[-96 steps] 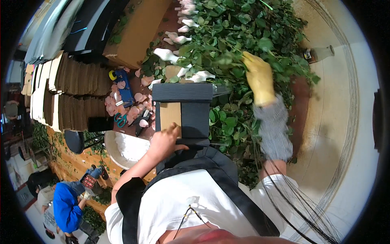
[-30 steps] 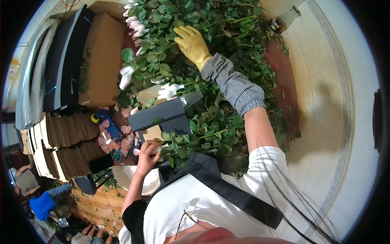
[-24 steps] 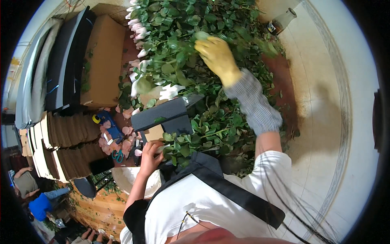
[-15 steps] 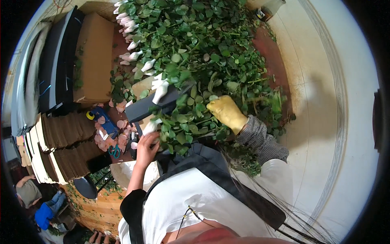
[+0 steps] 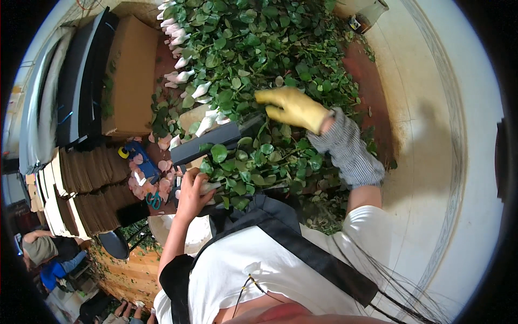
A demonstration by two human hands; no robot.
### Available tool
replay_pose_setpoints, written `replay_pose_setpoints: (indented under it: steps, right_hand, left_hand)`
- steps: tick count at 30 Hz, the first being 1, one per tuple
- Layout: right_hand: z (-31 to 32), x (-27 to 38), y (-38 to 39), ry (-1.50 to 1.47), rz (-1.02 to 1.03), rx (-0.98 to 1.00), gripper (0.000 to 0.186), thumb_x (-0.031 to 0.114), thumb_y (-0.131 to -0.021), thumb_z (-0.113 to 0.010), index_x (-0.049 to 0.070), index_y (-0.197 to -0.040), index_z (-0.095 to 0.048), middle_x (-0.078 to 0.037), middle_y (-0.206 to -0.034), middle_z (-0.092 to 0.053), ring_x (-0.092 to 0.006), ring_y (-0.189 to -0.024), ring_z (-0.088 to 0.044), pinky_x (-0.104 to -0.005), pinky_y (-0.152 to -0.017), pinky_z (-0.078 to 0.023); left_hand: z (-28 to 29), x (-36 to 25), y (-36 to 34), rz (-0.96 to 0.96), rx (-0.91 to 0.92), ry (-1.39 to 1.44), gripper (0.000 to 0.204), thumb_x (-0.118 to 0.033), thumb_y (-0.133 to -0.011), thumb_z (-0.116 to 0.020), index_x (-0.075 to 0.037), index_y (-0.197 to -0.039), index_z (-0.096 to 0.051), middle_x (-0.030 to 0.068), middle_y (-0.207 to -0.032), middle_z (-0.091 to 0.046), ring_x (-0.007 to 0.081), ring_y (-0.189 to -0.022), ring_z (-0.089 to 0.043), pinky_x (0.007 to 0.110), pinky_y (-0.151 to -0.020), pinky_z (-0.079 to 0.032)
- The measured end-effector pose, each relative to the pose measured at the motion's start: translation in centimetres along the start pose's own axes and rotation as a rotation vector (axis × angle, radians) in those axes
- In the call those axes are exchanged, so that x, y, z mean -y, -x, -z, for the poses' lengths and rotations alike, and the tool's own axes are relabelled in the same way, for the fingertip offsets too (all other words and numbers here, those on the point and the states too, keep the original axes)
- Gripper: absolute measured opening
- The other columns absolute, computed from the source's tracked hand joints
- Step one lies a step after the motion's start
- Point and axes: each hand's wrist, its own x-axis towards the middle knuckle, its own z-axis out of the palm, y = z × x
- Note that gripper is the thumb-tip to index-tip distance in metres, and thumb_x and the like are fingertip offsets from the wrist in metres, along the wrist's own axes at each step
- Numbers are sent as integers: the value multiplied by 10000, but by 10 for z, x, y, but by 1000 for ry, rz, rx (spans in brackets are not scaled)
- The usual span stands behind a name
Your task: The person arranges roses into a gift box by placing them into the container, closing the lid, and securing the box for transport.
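Observation:
My bare left hand point(image 5: 193, 195) is closed round a rose bud in a white foam net sleeve point(image 5: 210, 187); its leafy stem runs right into the foliage in front of me. My right hand point(image 5: 294, 108), in a yellow glove, is held over the leaves with fingers stretched out and thumb apart, holding nothing. Between the hands lies a long dark grey block point(image 5: 208, 144), its right end among leaves. Just beyond it sit several white-sleeved buds point(image 5: 206, 126). A big heap of leafy rose stems point(image 5: 264, 48) covers the table, with a row of sleeved buds point(image 5: 182, 76) along its left side.
At left stand stacked brown cardboard sheets point(image 5: 91, 170) and a cardboard box point(image 5: 129, 75). Pink petals point(image 5: 141, 189), teal scissors point(image 5: 154, 201) and a blue tool point(image 5: 143, 162) lie nearby. A glass jar point(image 5: 369, 15) stands at the far right. Other people point(image 5: 46, 248) sit at lower left.
My gloved right hand has moved away from me and left, its fingers spreading off the stems. My left hand now wraps round the sleeved bud that earlier lay just beyond its fingers.

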Motion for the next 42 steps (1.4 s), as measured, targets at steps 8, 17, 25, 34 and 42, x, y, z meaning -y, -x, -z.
replay_pose_setpoints:
  steps: [8, 17, 25, 34, 42]
  right_hand:
    - [-55, -82, -139, 281, 17, -266, 340, 17, -746, -732, 142, -1057, -674, -67, -955, -702, -277, -952, -674, -416, -902, -529]
    - [3, 34, -75, 731, -33, -191, 290, 46, -903, -598, 138, -1177, -589, -27, -944, -664, -160, -653, -636, -322, -598, -570]
    - [-85, -87, 1, 779, -154, 613, 556, 178, -931, -599, 120, -1463, -449, -180, -1559, -373, -313, -1409, -406, -411, -1137, -411]
    - [-25, -71, -143, 799, -174, 4, 625, 134, -856, -687, 154, -1445, -479, -103, -1497, -482, -274, -1359, -468, -368, -1127, -381]
    - [-1, 5, -134, 71, 299, -448, 221, 60, -926, -571, 69, -1091, -718, -117, -1137, -725, -250, -928, -719, -311, -843, -586]
  left_hand:
    - [-7, -4, 1, 99, -44, -17, 549, -117, -685, -862, -57, -1127, -542, 189, -1203, -493, 409, -1124, -503, 472, -969, -441]
    - [-11, 5, 8, 108, -76, 144, 556, -82, -696, -838, -39, -1160, -535, 175, -1247, -570, 395, -1147, -516, 463, -982, -436]
    - [-11, 4, 6, 131, -116, 111, 661, -80, -676, -828, -25, -1269, -541, 170, -1251, -592, 387, -1182, -522, 455, -1026, -418]
    - [-7, 5, 3, 100, -99, 141, 665, -77, -669, -808, -41, -1275, -539, 142, -1274, -592, 369, -1181, -519, 448, -1034, -417]
    - [-10, 8, 11, 155, -108, 274, 621, -75, -689, -806, -52, -1255, -551, 138, -1264, -592, 366, -1190, -501, 438, -1046, -391]
